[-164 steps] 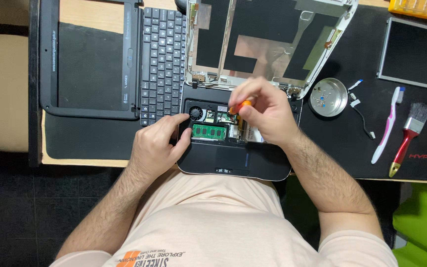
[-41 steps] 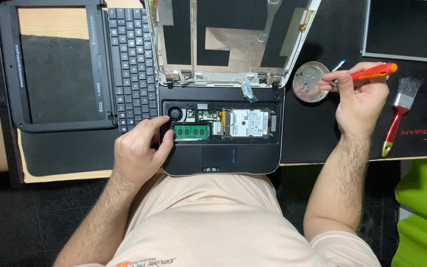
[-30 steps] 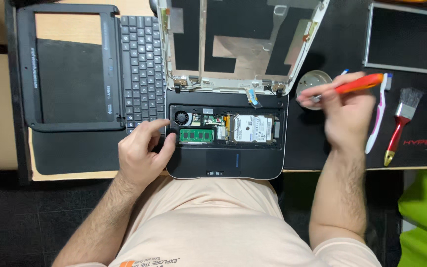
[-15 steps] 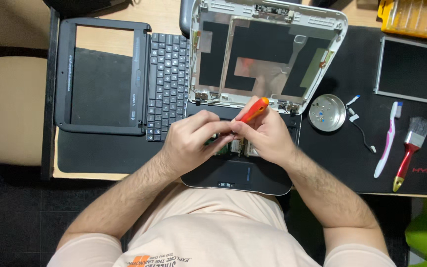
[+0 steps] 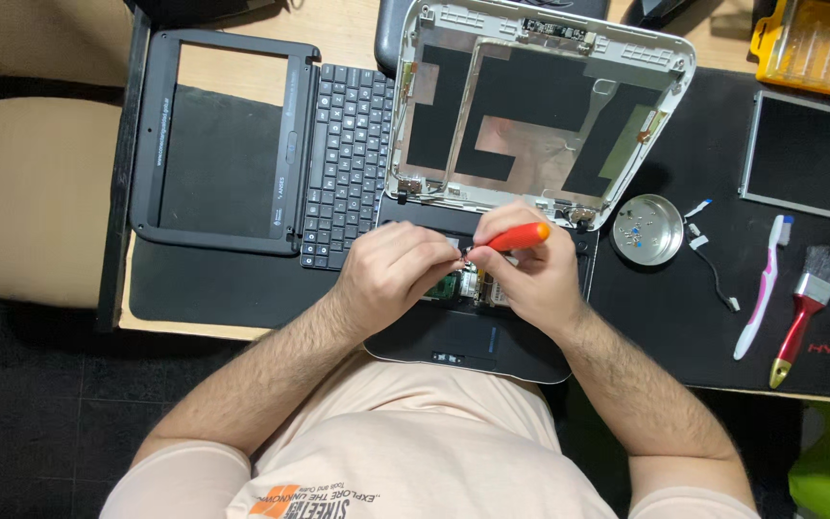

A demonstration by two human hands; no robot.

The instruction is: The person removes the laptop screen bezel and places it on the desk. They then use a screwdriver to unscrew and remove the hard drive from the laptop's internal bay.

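Right hand [image 5: 535, 279] wrapped around orange-handled screwdriver [image 5: 519, 235]; handle lying nearly level, long axis running left-right, tip end pointing left toward left hand [image 5: 398, 274]. Left fingertips [image 5: 455, 258] pinched in at tip of driver, steadying it or a small part there; cannot tell which, too small. Both hands meeting over opened bay of black netbook base [image 5: 463, 336], directly below them; green memory board and silvery drive peeking out between palms. Judged: tip sits just left of right hand, closer to left fingers, bay straight beneath, so work point lies between thumbs.

Relative to netbook base: just beyond, tilted-open white plastic lid shell [image 5: 540, 106] with foil and black patches, screen gone. Left of base, touching, loose black keyboard [image 5: 346, 163]; farther left, black screen bezel frame [image 5: 218, 144]. Right of base, near, small round metal dish [image 5: 647, 229] with screws; beyond that, pink-and-white toothbrush [image 5: 759, 288] and red-handled paintbrush [image 5: 801, 312]. Far upper right, bare dark display panel [image 5: 811, 159] and yellow bit case [image 5: 814, 43].
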